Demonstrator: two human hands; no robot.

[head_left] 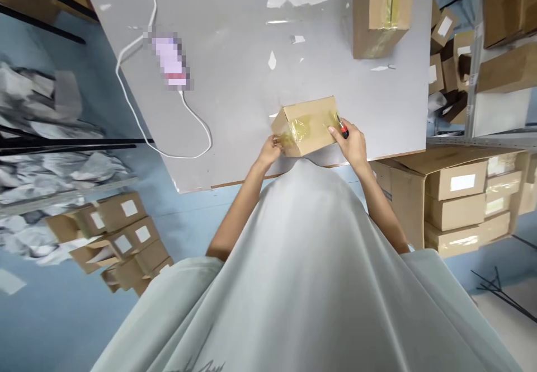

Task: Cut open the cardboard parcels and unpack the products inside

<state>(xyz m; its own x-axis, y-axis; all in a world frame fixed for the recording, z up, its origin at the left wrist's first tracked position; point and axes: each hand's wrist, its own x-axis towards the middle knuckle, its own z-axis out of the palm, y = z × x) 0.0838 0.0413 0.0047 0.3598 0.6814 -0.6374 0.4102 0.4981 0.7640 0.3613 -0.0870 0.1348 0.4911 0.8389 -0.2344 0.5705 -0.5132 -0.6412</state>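
Observation:
A small cardboard box (312,127) with shiny tape on its side and left end rests near the table's front edge, turned slightly. My left hand (271,150) grips its lower left end with curled fingers; some fingertips are hidden. At the other end, my right hand (351,141) has a red-and-black box cutter (344,130) held in its fingers. The right thumb presses on the box's near side. The cutter's tip lies by the box's right end, and whether it touches the cardboard I cannot tell.
On the grey table (235,81) lie a blurred-out phone (170,61) with a white cable (205,128), paper scraps (272,60) and a tall taped carton (381,14). Stacked boxes (130,238) stand on the floor at left. An open carton (403,184) holding several boxes is at right.

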